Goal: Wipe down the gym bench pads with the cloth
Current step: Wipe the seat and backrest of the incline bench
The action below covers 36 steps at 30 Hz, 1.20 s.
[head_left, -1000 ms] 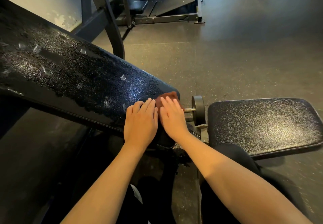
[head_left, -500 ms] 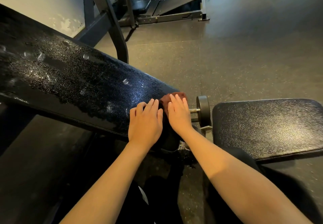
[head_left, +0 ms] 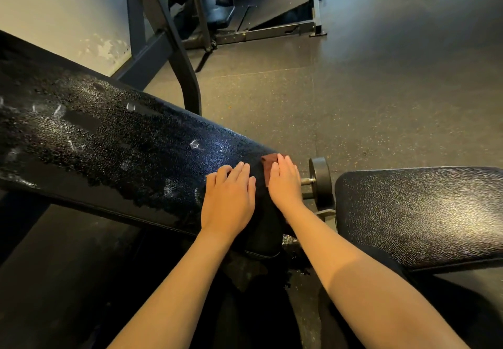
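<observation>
A long black back pad (head_left: pixel 114 141) slants from the far left down to the middle; its surface is wet and beaded. A dark red-brown cloth (head_left: pixel 268 166) lies on the pad's right end. My right hand (head_left: pixel 284 182) presses flat on the cloth with straight fingers and covers most of it. Just left of it, my left hand (head_left: pixel 228 199) rests flat on the bare pad, a small gap from the cloth. The black seat pad (head_left: pixel 424 212) lies to the right, apart from both hands.
A round black knob on a steel pin (head_left: pixel 319 181) sticks out between the two pads. A dark steel frame upright (head_left: pixel 182 76) rises behind the back pad. Another machine's base (head_left: pixel 261 19) stands at the back. Speckled rubber floor (head_left: pixel 353 98) spreads to the right.
My hands have spread slightly apart, opening a gap between them. The right hand with the cloth stays at the pad's end. The camera has shifted a little.
</observation>
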{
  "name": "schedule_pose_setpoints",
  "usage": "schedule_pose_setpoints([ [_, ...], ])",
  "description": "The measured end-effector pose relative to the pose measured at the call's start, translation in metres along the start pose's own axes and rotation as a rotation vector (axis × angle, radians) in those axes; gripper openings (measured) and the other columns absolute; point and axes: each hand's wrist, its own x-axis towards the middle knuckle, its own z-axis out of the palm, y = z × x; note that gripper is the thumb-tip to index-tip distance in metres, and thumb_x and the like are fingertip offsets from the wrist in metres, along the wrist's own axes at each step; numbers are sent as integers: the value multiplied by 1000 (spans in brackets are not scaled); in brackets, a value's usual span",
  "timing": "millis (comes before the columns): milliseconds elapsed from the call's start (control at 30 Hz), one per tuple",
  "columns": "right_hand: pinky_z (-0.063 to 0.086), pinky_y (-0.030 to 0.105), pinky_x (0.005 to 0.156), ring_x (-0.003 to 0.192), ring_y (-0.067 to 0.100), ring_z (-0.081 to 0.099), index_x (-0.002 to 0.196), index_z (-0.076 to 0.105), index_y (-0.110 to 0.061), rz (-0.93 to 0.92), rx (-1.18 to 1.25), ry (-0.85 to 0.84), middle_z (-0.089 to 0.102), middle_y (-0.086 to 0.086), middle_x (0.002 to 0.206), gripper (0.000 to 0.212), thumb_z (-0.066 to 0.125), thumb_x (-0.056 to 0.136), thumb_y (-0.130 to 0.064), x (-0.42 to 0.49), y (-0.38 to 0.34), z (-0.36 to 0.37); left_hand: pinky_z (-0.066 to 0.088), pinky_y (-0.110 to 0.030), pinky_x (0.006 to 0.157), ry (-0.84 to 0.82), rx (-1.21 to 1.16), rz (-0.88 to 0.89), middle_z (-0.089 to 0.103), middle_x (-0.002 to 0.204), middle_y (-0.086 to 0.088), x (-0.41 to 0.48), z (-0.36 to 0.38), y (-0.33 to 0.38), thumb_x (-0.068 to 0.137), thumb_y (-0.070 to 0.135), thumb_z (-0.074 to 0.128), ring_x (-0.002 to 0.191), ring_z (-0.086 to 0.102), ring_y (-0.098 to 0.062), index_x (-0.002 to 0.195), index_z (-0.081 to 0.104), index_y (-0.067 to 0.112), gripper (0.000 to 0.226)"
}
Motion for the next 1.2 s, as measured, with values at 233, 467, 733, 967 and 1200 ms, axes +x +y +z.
schedule_pose_setpoints([
  [233,13,50,122,152,17,15,152,35,-24,-449,-189,-84,30,-6,161,46,32,107,-23,1,-26,-3,38,-43,101,-13,-102,-68,53,147,2,23,1,1,106,36,37,128,43,-24,145,51,16,46],
  [467,9,42,125,152,17,13,154,31,-24,-219,-116,-20,26,-4,162,47,23,108,-32,21,-2,-6,36,-40,101,-22,-59,-48,55,145,2,23,5,4,105,37,37,128,45,-21,143,51,17,46],
  [733,2,50,122,152,15,12,152,38,-24,-317,-21,-143,34,-7,159,45,30,108,-28,12,-40,-6,35,-40,103,-28,-140,-117,54,146,4,25,4,2,105,36,32,128,42,-20,143,51,18,46],
  [967,7,42,125,153,20,12,156,29,-21,-189,-45,-65,27,1,163,49,24,107,-28,18,1,-10,37,-39,102,-10,-140,-55,60,138,3,22,3,3,104,33,39,125,48,-21,139,56,16,42],
  [1200,-2,49,122,153,15,3,154,33,-33,-173,-36,-86,22,-11,164,46,28,108,-32,-10,-25,-5,44,-39,102,33,-191,-61,59,140,-3,18,2,2,104,32,38,129,50,-22,141,55,11,45],
])
